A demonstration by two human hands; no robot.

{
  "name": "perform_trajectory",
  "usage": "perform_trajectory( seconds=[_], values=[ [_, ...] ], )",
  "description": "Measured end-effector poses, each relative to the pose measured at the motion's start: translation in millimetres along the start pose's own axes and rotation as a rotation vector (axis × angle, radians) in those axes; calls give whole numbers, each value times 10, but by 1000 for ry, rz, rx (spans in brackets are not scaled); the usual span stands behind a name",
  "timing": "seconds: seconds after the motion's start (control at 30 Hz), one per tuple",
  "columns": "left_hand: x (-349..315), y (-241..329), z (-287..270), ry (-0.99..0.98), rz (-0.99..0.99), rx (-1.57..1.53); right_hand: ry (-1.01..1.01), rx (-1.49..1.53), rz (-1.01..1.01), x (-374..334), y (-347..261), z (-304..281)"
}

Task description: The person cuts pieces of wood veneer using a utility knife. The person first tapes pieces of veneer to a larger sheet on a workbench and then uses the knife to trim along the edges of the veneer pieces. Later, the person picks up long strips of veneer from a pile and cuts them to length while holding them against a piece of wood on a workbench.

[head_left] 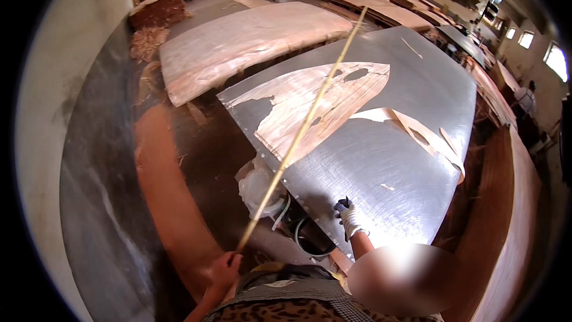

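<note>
Brushed metal covers the big worktop [381,167], which fills the middle of the view and tapers toward 12 o'clock. A long thin stick [301,131] runs from 7 o'clock up to 1 o'clock, crossing the worktop's near-left edge and passing over a torn sheet of pale veneer [316,107] that lies flat on the metal. The left hand [225,269], bare, is closed around the stick's lower end at about 7 o'clock, well off the worktop's edge; its grip is tight on the wood. The right hand [348,217], in a white glove with dark fingertips, rests on the worktop's near edge at about 5 o'clock, fingers spread on the metal; its grip is wide and holds nothing. At 3 o'clock from the veneer, a curled strip [426,137] of the same thin wood lies on the metal, touching the sheet's right end. Below the worktop's near-left corner sit a crumpled clear bag [256,185] and a loop of hose [307,241], just beside the stick. A second worktop at 11 o'clock bears a large veneer stack [250,39]. Along the right, from 2 to 5 o'clock, a curved wooden edge [506,220] runs past the worktop. Another person [524,98] stands well apart at 3 o'clock.
</note>
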State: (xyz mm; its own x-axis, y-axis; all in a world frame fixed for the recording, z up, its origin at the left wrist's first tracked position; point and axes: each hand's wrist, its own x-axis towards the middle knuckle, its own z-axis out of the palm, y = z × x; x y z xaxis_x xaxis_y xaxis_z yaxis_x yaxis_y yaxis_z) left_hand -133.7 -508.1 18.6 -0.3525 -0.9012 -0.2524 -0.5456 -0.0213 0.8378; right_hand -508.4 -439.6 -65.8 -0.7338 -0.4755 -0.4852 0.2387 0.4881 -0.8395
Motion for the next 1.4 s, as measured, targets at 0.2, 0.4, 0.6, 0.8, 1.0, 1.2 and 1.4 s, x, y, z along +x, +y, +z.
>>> perform_trajectory(
  seconds=[0.2, 0.4, 0.6, 0.8, 1.0, 1.2, 1.4],
  values=[
    [970, -462, -956, 6, 86, 114, 257, -276, 43, 1106, -243, 722],
    [1680, -531, -1644, -30, -160, -222, 429, -422, -94, 1583, -1122, 2119],
    [2710, -663, -2347, 52, -84, 57, 588, -356, -22, 2189, -1632, 2611],
    [3401, -944, -3059, 176, -154, 177, 433, -565, -103, 2626, -2195, 3529],
    [4495, -1004, -3867, 251, -98, 246, 72, -961, -180, 3174, -3007, 5062],
    [5921, -1106, -4838, 99, -13, 257, 243, -720, -118, 3376, -3315, 6012],
    [7339, -1244, -5605, -43, 54, 279, 268, -900, -104, 3225, -3389, 6895]
  ],
)
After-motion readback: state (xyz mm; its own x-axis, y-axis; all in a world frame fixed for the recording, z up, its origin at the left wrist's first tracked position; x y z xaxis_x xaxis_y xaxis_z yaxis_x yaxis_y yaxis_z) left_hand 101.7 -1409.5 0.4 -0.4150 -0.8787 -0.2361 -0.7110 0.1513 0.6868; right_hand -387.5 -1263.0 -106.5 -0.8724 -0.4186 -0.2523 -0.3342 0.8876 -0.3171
